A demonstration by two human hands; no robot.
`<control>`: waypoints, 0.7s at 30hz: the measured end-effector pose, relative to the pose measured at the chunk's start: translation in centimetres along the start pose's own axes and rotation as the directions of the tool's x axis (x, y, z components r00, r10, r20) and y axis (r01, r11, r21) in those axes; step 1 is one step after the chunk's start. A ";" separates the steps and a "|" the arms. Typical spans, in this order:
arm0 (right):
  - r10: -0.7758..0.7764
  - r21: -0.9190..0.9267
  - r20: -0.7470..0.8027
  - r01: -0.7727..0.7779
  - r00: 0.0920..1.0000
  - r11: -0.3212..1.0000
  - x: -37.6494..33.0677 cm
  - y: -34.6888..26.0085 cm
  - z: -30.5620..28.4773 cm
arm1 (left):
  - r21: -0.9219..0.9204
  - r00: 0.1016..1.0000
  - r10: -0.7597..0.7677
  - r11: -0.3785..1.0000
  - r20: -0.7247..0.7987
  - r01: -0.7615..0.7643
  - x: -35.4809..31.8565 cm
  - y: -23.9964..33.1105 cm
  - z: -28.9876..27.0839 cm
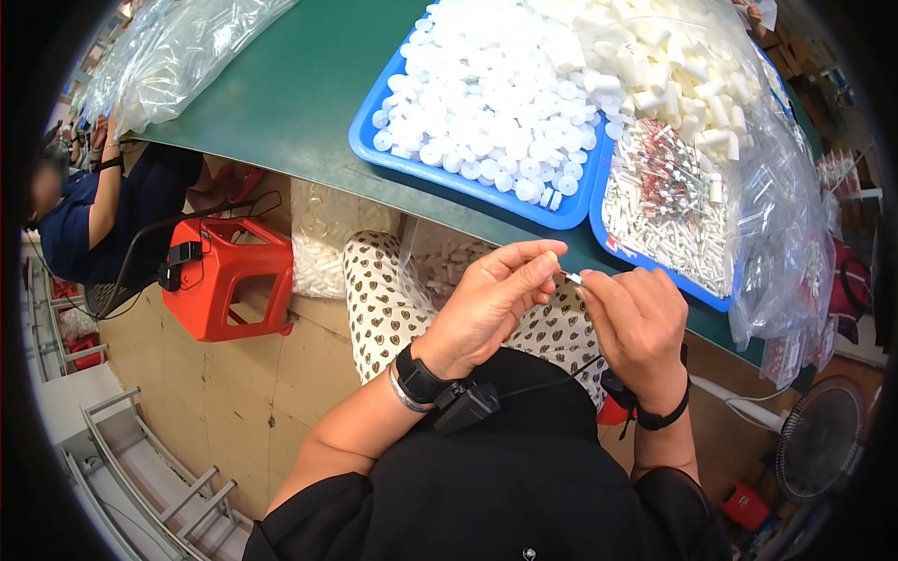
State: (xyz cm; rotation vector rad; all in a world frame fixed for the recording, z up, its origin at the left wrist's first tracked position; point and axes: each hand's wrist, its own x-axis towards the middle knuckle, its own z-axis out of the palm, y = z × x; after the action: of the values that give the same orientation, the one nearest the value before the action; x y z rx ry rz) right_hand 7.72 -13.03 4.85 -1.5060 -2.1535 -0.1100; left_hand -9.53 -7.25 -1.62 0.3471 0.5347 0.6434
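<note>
Over my lap, in front of the table edge, my two hands meet fingertip to fingertip. Between them shows a small white cylindrical piece (572, 278) with a dark end toward the left. My right hand (641, 323) pinches this piece between thumb and fingers. My left hand (496, 299) is closed in a pinch just left of it; what its fingertips grip is too small to make out. Beyond the hands stands a blue tray (486, 201) heaped with white translucent round caps (486, 103). Beside it a second blue tray (645, 271) holds thin white tubes (669, 238) and red-wired small parts (664, 168).
Cream-coloured cylinders (692, 75) in clear plastic lie at the far right of the green table (290, 103). Plastic bags (178, 56) cover its left end. A red stool (229, 276), a filled bag (323, 243) and a fan (818, 439) stand below. Another person (79, 220) sits at left.
</note>
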 end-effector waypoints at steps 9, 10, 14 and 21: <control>0.411 0.492 0.011 -0.363 0.911 0.791 -1.5 -0.8 3.5 | -0.130 0.993 -0.065 0.988 0.103 0.079 0.2 -1.9 -0.1; 0.299 0.328 -0.006 -0.281 0.954 0.902 -1.3 -0.7 3.2 | -0.135 0.993 -0.068 0.988 0.097 0.081 0.2 -1.9 -0.1; 0.292 0.361 0.022 -0.280 0.956 0.890 -1.4 -0.2 3.5 | -0.152 0.992 -0.095 0.983 0.084 0.107 0.4 -1.8 -0.3; 0.350 0.258 -0.003 -0.338 0.937 0.905 -0.8 2.2 0.8 | -0.085 0.999 0.038 0.996 -0.017 -0.039 0.3 -0.4 -0.5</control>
State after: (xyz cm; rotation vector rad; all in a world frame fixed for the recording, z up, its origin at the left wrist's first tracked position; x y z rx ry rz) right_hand 9.64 -12.65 3.33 -1.6803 -1.7510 0.2409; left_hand -9.37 -7.27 -2.30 0.2729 0.5150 0.7045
